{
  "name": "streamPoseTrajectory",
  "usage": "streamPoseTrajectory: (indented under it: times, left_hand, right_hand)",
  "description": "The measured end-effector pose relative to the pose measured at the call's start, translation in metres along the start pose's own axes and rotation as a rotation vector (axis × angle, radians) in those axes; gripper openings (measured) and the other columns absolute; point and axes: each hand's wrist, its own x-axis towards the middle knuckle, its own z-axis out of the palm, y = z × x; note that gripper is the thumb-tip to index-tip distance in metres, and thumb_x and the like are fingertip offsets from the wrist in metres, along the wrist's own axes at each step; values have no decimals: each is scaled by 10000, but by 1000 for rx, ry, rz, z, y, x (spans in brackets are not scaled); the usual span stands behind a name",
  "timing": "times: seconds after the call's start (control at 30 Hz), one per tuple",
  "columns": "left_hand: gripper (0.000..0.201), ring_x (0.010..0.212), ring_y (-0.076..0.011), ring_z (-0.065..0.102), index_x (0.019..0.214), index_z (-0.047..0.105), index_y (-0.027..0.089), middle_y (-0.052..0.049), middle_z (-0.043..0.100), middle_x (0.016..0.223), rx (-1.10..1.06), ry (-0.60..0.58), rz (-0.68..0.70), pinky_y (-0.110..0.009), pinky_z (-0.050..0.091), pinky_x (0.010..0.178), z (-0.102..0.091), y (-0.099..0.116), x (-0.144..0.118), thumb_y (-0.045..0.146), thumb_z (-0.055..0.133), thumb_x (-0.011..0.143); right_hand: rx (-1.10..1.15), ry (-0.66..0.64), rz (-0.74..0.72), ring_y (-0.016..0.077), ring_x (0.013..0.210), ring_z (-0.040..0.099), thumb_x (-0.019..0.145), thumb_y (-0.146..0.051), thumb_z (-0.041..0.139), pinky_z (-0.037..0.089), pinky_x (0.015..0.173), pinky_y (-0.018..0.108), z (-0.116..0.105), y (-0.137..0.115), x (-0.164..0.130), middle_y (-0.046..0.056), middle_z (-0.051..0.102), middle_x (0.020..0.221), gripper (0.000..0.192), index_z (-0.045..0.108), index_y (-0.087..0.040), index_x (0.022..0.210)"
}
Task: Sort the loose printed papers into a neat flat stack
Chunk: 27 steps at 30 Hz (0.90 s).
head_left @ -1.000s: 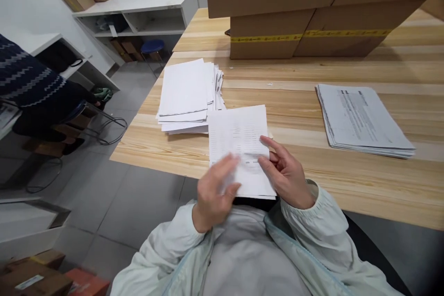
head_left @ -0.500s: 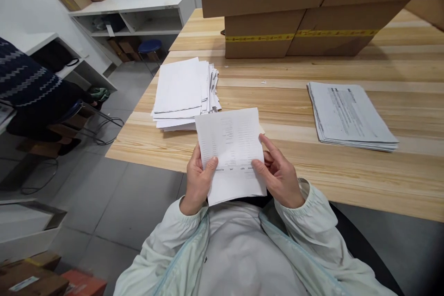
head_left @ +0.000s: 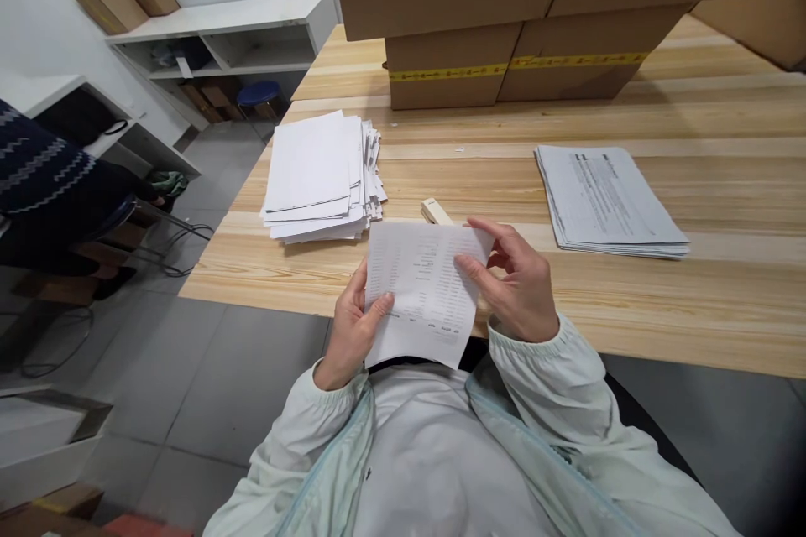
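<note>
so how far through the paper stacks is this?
Looks done: a messy pile of blank-side-up sheets on the table's left. In hand: one printed sheet, gripped by left hand and right hand. Apparently left: the neat printed stack on the right.

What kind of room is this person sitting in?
Probably an office storeroom or packing room: large brown cardboard boxes with yellow tape stand on the long pale wooden table, stacks of white printed paper lie on it, and white shelves hold more boxes.

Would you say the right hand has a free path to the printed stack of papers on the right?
Probably yes: bare table lies between the right hand and the printed stack, though the hand holds the sheet.
</note>
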Motion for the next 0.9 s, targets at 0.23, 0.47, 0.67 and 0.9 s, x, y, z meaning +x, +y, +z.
streamPoseTrajectory:
  times: [0.23, 0.47, 0.67, 0.9]
  left_hand:
    - [524, 1317, -282, 598, 1314, 607, 213, -114, 704, 1295, -12, 42, 14, -377, 500, 1088, 1, -1, -1, 349, 769, 835]
    - [456, 1094, -241, 714, 1260, 622, 226, -83, 742, 1218, -116, 64, 8, -333, 569, 941, 0, 0, 0, 327, 771, 840]
    - [540, 1137, -249, 700, 1331, 609, 239, -78, 742, 1229, -143, 88, 21, -333, 562, 957, 2, -2, -1, 363, 783, 834]
    - [536, 1169, -285, 688, 1119, 747, 212, -89, 776, 1128, -308, 102, -84, -393, 557, 985, -6, -5, 0, 667, 586, 884]
  right_hand:
    - [-124, 65, -246, 219, 1092, 677, 878, -155, 683, 624, 689, 315, -2, -4, 3, 107, 694, 1235, 338, 680, -240, 1204]
    - [69, 86, -192, 244, 1115, 678, 851, -182, 728, 613, 860, 416, 4, 2, -11, 116, 615, 1397, 116, 718, -227, 958]
    - [305, -214, 98, 202, 835, 736, 915, -347, 670, 598, 697, 303, 20, 5, -34, 65, 777, 951, 181, 738, -192, 981]
    - [250, -57, 271, 221, 822, 720, 957, -523, 562, 568, 689, 321, 30, 5, -44, 75, 782, 892, 402, 765, -177, 931]
